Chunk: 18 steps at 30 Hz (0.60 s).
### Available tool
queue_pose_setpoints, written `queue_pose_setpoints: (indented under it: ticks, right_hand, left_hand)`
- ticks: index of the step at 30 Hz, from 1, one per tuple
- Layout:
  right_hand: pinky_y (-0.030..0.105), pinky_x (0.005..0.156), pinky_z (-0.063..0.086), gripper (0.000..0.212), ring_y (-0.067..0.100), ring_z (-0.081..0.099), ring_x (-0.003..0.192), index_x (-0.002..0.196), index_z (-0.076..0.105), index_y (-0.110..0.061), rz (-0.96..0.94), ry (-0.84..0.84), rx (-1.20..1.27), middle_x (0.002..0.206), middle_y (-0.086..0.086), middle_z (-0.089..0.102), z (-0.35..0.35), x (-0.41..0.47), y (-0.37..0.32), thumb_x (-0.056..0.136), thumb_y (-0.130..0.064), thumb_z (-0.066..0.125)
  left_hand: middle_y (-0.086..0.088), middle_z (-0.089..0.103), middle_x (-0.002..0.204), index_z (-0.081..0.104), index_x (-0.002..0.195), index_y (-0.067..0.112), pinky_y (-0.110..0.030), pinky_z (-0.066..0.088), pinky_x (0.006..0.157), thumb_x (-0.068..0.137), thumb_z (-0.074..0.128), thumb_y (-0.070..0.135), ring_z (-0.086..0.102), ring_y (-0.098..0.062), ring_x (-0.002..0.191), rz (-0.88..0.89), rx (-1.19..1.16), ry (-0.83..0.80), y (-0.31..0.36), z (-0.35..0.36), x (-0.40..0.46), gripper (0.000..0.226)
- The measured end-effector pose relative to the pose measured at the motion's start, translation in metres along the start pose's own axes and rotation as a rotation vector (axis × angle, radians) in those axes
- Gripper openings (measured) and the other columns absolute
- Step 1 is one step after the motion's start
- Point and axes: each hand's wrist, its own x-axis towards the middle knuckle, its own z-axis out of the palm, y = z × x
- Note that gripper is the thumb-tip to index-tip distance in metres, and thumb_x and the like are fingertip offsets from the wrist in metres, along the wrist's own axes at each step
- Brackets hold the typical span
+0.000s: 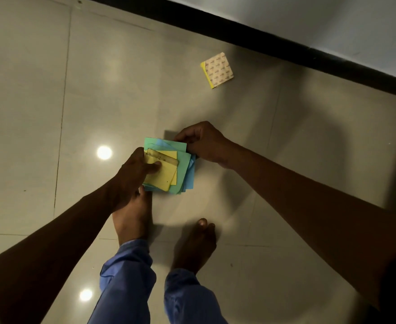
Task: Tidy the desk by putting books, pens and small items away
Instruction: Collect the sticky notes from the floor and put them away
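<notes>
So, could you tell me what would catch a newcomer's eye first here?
First, the fanned stack of green, blue and yellow paper notes at centre, gripped by the left hand and the right hand. Next, a yellow-edged sticky pad lying alone on the tiled floor near the dark skirting.

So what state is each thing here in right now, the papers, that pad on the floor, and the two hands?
Stack of coloured notes: fanned out unevenly, held above the floor by both hands.
Left hand: grips the stack's near-left edge, thumb pressing on the yellow top note.
Right hand: pinches the stack's far-right edge.
Sticky-note pad: lying flat on the floor near the wall, untouched.
</notes>
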Motion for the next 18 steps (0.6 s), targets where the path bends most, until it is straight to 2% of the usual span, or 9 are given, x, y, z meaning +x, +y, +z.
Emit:
queue_pose_setpoints:
  ticks: [2, 5, 7, 9, 11, 13, 14, 16, 18]
  right_hand:
    - [0.033, 0.069, 0.059, 0.020, 0.022, 0.069, 0.085, 0.112, 0.073, -0.002, 0.023, -0.032, 0.050, 0.103, 0.019, 0.073, -0.001, 0.004, -0.002, 0.092, -0.002, 0.069]
    - [0.042, 0.071, 0.063, 0.012, 0.029, 0.072, 0.084, 0.103, 0.074, -0.008, 0.069, -0.025, 0.077, 0.103, 0.023, 0.074, -0.011, 0.017, -0.004, 0.095, -0.008, 0.067]
    - [0.037, 0.066, 0.059, 0.012, 0.027, 0.072, 0.079, 0.101, 0.075, -0.010, 0.071, 0.147, -0.020, 0.098, 0.016, 0.076, -0.025, 0.033, -0.004, 0.093, -0.010, 0.065]
    - [0.030, 0.077, 0.053, 0.018, 0.023, 0.070, 0.092, 0.106, 0.073, -0.017, 0.022, 0.395, -0.325, 0.106, 0.006, 0.075, -0.044, 0.052, -0.002, 0.091, -0.017, 0.064]
    - [0.027, 0.085, 0.045, 0.030, 0.026, 0.063, 0.108, 0.119, 0.065, -0.019, 0.034, 0.566, -0.539, 0.120, 0.006, 0.066, -0.065, 0.071, -0.002, 0.091, -0.028, 0.064]
    - [0.034, 0.088, 0.046, 0.048, 0.034, 0.058, 0.116, 0.134, 0.053, -0.015, 0.091, 0.646, -0.594, 0.131, 0.014, 0.053, -0.084, 0.090, -0.003, 0.093, -0.036, 0.063]
    - [0.038, 0.092, 0.048, 0.057, 0.037, 0.055, 0.120, 0.141, 0.047, -0.012, 0.114, 0.678, -0.610, 0.137, 0.016, 0.047, -0.092, 0.100, -0.005, 0.093, -0.038, 0.063]
    - [0.041, 0.100, 0.046, 0.073, 0.040, 0.048, 0.130, 0.152, 0.032, -0.008, 0.155, 0.716, -0.628, 0.148, 0.019, 0.037, -0.107, 0.117, -0.010, 0.094, -0.041, 0.063]
    - [0.043, 0.107, 0.041, 0.087, 0.040, 0.040, 0.139, 0.158, 0.018, -0.007, 0.190, 0.718, -0.621, 0.157, 0.020, 0.027, -0.116, 0.130, -0.011, 0.094, -0.045, 0.064]
  left_hand:
    - [-0.010, 0.063, 0.130, 0.054, 0.131, 0.013, -0.054, 0.044, 0.109, 0.098, 0.062, 0.013, 0.057, -0.031, 0.124, -0.021, -0.046, -0.037, 0.000, -0.002, 0.003, 0.034]
    - [-0.011, 0.065, 0.130, 0.057, 0.130, 0.014, -0.054, 0.045, 0.108, 0.096, 0.064, 0.013, 0.059, -0.032, 0.123, -0.001, -0.078, -0.049, 0.011, -0.004, 0.004, 0.035]
    - [-0.010, 0.065, 0.128, 0.059, 0.127, 0.018, -0.060, 0.044, 0.107, 0.083, 0.071, 0.027, 0.060, -0.034, 0.122, -0.007, -0.053, -0.028, 0.018, -0.008, 0.009, 0.046]
    - [-0.013, 0.066, 0.125, 0.060, 0.123, 0.017, -0.064, 0.045, 0.104, 0.073, 0.068, 0.036, 0.059, -0.041, 0.120, 0.033, 0.011, 0.016, 0.012, -0.002, 0.007, 0.054]
    - [-0.020, 0.064, 0.120, 0.058, 0.121, 0.009, -0.060, 0.046, 0.100, 0.079, 0.067, 0.030, 0.056, -0.050, 0.118, 0.132, 0.193, 0.110, 0.003, 0.010, -0.005, 0.047]
    - [-0.020, 0.062, 0.119, 0.057, 0.121, 0.009, -0.059, 0.045, 0.100, 0.084, 0.071, 0.017, 0.055, -0.050, 0.120, 0.139, 0.195, 0.115, -0.001, 0.010, 0.001, 0.041]
    - [-0.019, 0.063, 0.121, 0.057, 0.123, 0.009, -0.060, 0.045, 0.100, 0.081, 0.074, 0.017, 0.057, -0.048, 0.119, 0.124, 0.168, 0.110, -0.004, 0.009, 0.003, 0.045]
    - [-0.018, 0.062, 0.128, 0.052, 0.130, 0.014, -0.062, 0.048, 0.098, 0.082, 0.074, 0.022, 0.059, -0.044, 0.116, 0.073, 0.328, 0.178, -0.030, 0.003, 0.012, 0.053]
    - [-0.007, 0.058, 0.130, 0.044, 0.132, 0.017, -0.048, 0.053, 0.091, 0.087, 0.070, 0.021, 0.057, -0.038, 0.110, -0.073, 0.307, 0.130, -0.073, 0.015, -0.003, 0.052]
